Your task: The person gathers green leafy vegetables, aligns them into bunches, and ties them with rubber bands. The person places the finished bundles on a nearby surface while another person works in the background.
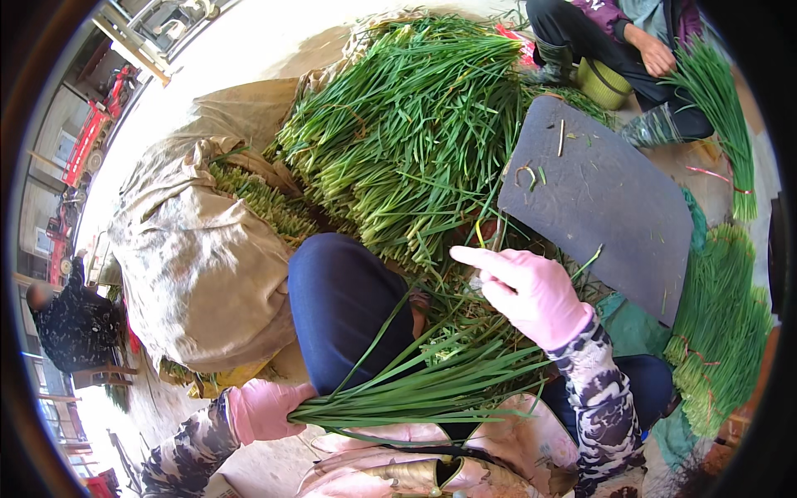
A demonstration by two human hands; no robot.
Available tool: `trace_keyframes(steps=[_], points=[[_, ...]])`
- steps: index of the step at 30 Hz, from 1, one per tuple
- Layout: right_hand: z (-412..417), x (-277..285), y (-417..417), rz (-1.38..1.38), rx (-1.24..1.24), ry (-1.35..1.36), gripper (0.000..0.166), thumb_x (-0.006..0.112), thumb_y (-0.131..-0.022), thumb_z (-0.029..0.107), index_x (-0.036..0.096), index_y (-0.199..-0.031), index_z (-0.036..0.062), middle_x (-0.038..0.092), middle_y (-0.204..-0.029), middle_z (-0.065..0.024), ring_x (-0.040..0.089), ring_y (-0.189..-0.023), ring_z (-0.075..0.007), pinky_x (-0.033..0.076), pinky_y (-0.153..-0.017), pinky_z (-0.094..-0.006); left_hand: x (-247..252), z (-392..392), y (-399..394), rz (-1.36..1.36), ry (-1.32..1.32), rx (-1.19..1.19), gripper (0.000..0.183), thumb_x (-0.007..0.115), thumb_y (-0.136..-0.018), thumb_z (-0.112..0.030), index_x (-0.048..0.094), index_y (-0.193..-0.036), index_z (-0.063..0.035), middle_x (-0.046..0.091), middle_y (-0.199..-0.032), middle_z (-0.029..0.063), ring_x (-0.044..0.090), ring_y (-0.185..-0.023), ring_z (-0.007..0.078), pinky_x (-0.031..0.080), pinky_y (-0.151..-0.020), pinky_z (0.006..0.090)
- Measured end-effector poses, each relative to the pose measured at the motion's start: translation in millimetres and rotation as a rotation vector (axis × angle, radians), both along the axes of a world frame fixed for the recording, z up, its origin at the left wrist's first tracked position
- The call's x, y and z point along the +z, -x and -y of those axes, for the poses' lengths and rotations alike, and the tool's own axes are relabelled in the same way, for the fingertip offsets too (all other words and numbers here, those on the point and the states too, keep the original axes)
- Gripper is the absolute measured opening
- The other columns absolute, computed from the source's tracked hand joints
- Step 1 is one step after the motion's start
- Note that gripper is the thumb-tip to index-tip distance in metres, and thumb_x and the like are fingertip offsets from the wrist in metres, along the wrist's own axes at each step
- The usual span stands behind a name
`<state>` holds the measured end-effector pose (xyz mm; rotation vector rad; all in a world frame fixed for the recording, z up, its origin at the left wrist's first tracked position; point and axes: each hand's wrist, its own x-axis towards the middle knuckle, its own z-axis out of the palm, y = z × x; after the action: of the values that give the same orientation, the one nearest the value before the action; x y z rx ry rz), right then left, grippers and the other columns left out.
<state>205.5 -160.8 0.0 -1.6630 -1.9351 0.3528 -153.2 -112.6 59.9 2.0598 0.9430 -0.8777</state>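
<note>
My left hand [269,408], in a pink glove, grips a bunch of long green garlic chives [411,392] by the stem ends. Their leaves fan to the right across my lap. My right hand [529,289], also gloved in pink, is raised beside the large heap of chives [417,137], its index finger stretched out to the left. I see nothing held in it, though its palm side is partly hidden. Below it lie loose leaves and trimmings [448,311]. The heap's pale stem ends face my blue-trousered knee [348,305].
A grey board [598,205] with scraps lies to the right. Tied chive bundles [716,330] are stacked beyond it. At upper right a person's hand [654,53] is beside another bundle [722,124], near a yellow-green basket [604,84]. Beige cloth [205,261] covers a pile at left. Another person [78,317] sits farther left.
</note>
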Motion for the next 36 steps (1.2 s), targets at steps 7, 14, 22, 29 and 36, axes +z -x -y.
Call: trace_keyframes(steps=[7, 14, 22, 29, 36], points=[[-45.4, -29.0, 38.6, 0.339, 0.207, 0.17, 0.039, 0.05, -0.084, 0.013, 0.06, -0.12, 0.023, 0.059, -0.069, -0.0061, 0.061, -0.062, -0.0232, 0.05, -0.055, -0.0366, -4.2, -1.2, 4.1, 0.005, -0.004, -0.002, 0.036, 0.065, -0.078, -0.024, 0.057, -0.111, -0.0133, 0.065, -0.081, 0.0127, 0.064, -0.076, 0.0323, 0.051, -0.068, 0.0387], [-46.5, -41.7, 19.6, 0.25, 0.155, 0.278, 0.019, 0.05, -0.085, 0.02, 0.068, -0.089, 0.0153, 0.067, -0.082, -0.0055, 0.065, -0.077, -0.0247, 0.052, -0.071, -0.0379, -6.2, -3.8, 6.0, -0.024, 0.049, 0.02, 0.04, 0.065, -0.078, -0.028, 0.057, -0.114, -0.0144, 0.065, -0.081, 0.0136, 0.063, -0.076, 0.033, 0.05, -0.068, 0.0396], [-32.9, -40.0, 3.9, -0.62, -0.112, 0.351, 0.014, 0.059, -0.08, 0.011, 0.071, -0.085, 0.0053, 0.068, -0.075, -0.0061, 0.061, -0.064, -0.0138, 0.048, -0.064, -0.0265, -2.6, -7.7, 1.7, -0.027, 0.095, 0.01, 0.045, 0.063, -0.077, -0.023, 0.052, -0.12, -0.0151, 0.064, -0.079, 0.0151, 0.063, -0.075, 0.0343, 0.05, -0.066, 0.0411], [4.3, -24.0, -55.0, -0.57, -0.26, 0.23, 0.025, 0.057, -0.091, 0.023, 0.072, -0.09, 0.0035, 0.069, -0.09, -0.0058, 0.059, -0.101, -0.0172, 0.044, -0.09, -0.0302, -7.0, -8.9, 1.6, 0.036, 0.093, 0.048, 0.043, 0.068, -0.076, -0.024, 0.056, -0.115, -0.0104, 0.065, -0.082, 0.015, 0.064, -0.076, 0.0328, 0.05, -0.069, 0.0379], [61.7, -26.8, -88.6, -0.476, -0.344, 0.248, 0.018, 0.06, -0.075, -0.002, 0.072, -0.087, 0.0044, 0.067, -0.095, -0.0093, 0.062, -0.092, -0.0189, 0.047, -0.084, -0.0293, -4.4, -5.8, -1.7, 0.042, 0.099, 0.102, 0.037, 0.067, -0.073, -0.022, 0.059, -0.107, -0.0112, 0.066, -0.083, 0.0121, 0.064, -0.076, 0.0305, 0.052, -0.07, 0.0365]])
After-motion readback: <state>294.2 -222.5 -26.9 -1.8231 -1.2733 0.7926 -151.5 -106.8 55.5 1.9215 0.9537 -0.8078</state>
